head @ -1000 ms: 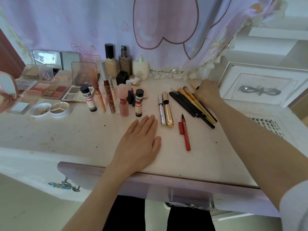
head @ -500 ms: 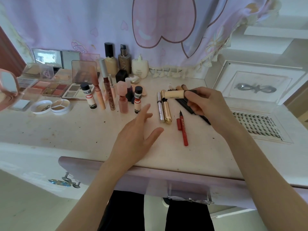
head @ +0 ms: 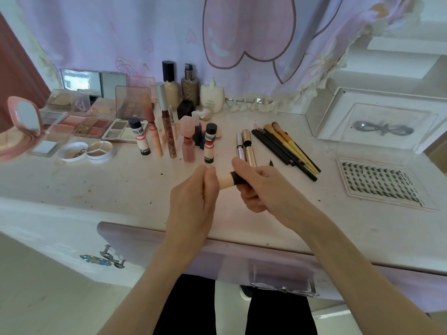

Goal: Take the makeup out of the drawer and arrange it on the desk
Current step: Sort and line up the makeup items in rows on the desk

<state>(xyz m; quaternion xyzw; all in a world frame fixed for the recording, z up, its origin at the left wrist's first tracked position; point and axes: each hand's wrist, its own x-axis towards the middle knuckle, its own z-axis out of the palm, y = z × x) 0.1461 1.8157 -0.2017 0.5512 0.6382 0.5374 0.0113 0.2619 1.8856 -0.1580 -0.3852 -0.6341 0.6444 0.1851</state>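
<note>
Stick: you hold a cream makeup stick (head: 226,180) with a black collar level over the desk (head: 101,189), between both hands, near the front edge.
Right hand: your right hand (head: 256,187) is curled round the black end, fingers wrapped, thumb on top. Looks like the anchoring grip.
Left hand: your left hand (head: 193,199) meets the cream end; fingers bent toward it, tips seem to pinch it. Cannot tell how firm the grip is, since the hand's back hides the contact.
Why held so: two-handed, one end each, reads as checking or closing the stick before you set it down. That is a guess.
Desk layout: things are sorted by kind. Palettes (head: 87,124) lie far left, bottles (head: 191,85) stand at the back, lip tubes (head: 169,134) stand upright mid-left, brushes and pencils (head: 287,151) lie side by side to the right, a gold tube (head: 249,148) just left of them.
Lash tray: lash tray (head: 384,187) lies flat far right, well apart from the brushes.
Drawer: drawer front (head: 135,235) below the desk edge; I cannot see inside it.
Progress: most makeup is already out; the stick has no place yet.
Next: probably stand it by the tubes or lay it beside the gold tube.
</note>
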